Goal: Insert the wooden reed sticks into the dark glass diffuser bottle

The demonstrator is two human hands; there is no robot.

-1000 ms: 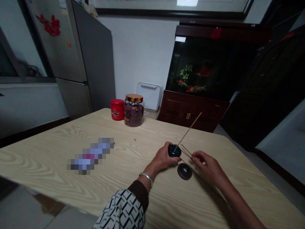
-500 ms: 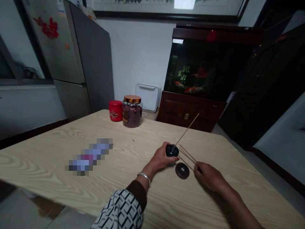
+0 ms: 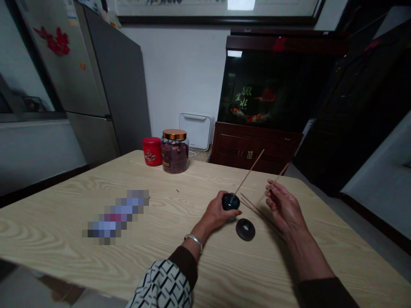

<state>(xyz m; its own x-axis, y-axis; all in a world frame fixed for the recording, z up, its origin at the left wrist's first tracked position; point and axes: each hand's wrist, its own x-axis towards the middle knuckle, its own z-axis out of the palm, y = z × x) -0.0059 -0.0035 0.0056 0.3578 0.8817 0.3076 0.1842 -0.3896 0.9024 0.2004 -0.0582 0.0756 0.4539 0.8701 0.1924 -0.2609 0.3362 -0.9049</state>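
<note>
So one stick (image 3: 249,172) already stands tilted in the dark holder (image 3: 230,201), which the left hand (image 3: 218,212) grips on the counter (image 3: 64,205). The right hand (image 3: 285,209) pinches a second stick (image 3: 278,176), and the spare sticks (image 3: 253,206) lie unplaced.

The left hand (image 3: 215,213) gripped a small dark holder (image 3: 230,201) on the table (image 3: 64,205); the right hand (image 3: 284,207) pinched a thin stick (image 3: 278,176) nearby.

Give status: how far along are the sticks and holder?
Done: one stick stands tilted in the holder, which the left hand grips. In hand: the right hand holds a second stick above the table. Left: loose sticks lie by the disc.
</note>
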